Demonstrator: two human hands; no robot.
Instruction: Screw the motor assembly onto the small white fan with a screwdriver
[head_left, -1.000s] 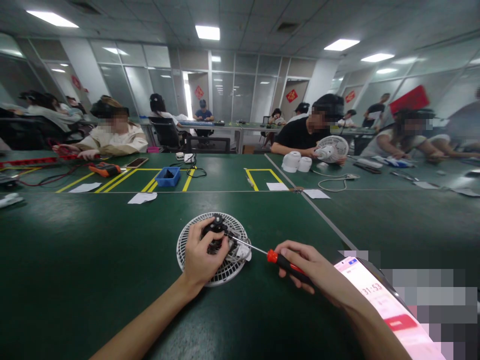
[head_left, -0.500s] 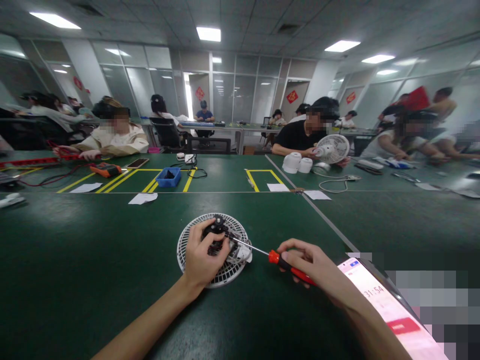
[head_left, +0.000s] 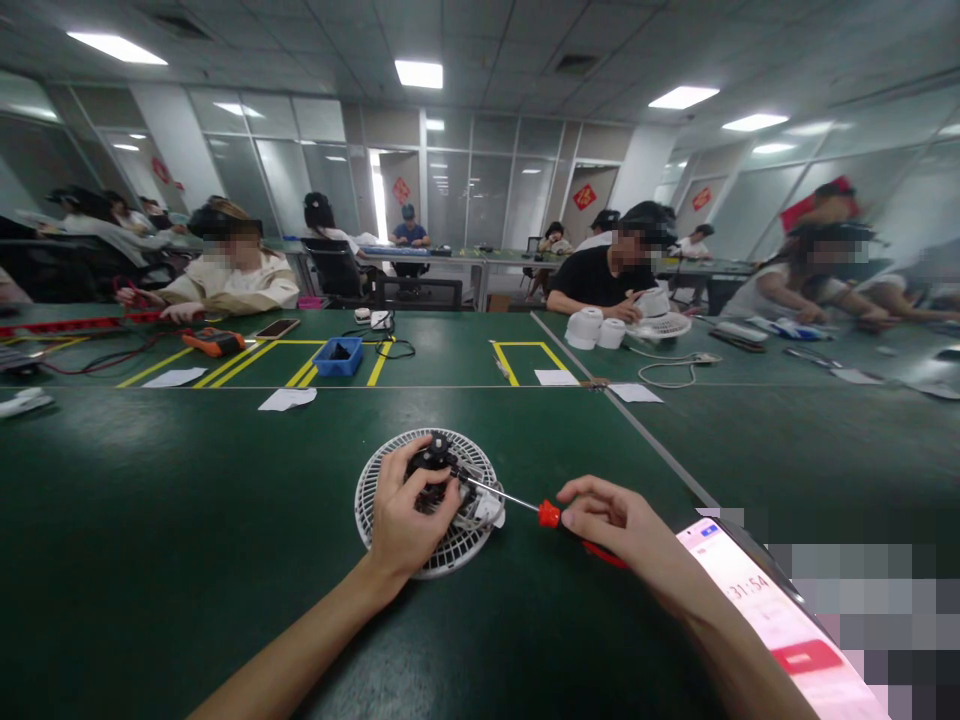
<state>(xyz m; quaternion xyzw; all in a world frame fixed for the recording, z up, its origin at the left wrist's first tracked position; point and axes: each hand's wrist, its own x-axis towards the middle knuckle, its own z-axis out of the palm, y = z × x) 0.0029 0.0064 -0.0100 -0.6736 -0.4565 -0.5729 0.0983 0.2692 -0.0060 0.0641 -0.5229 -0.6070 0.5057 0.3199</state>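
Note:
A round white fan grille (head_left: 375, 540) lies on the green table in front of me, with a black fan motor assembly (head_left: 436, 450) and white wiring (head_left: 489, 510) on it. My left hand (head_left: 411, 505) grips the motor assembly, thumb and fingers around its near side. In my right hand (head_left: 615, 525) is a screwdriver (head_left: 549, 514) with a red and black handle. Its shaft slants up and left, and the tip meets the motor part near my left thumb. My fingers hide much of the handle.
A lit phone (head_left: 750, 590) lies by my right forearm. Farther off are a blue bin (head_left: 337, 357), paper scraps (head_left: 288, 399), an orange meter (head_left: 214, 342) and white cup-shaped parts (head_left: 585, 328). Across the table, a person in black (head_left: 592, 275) handles another fan.
The screwdriver handle has turned a little within my right fingers; my left hand stays put. Across the table, the co-worker's fan has gone from upright to lying with its grille down.

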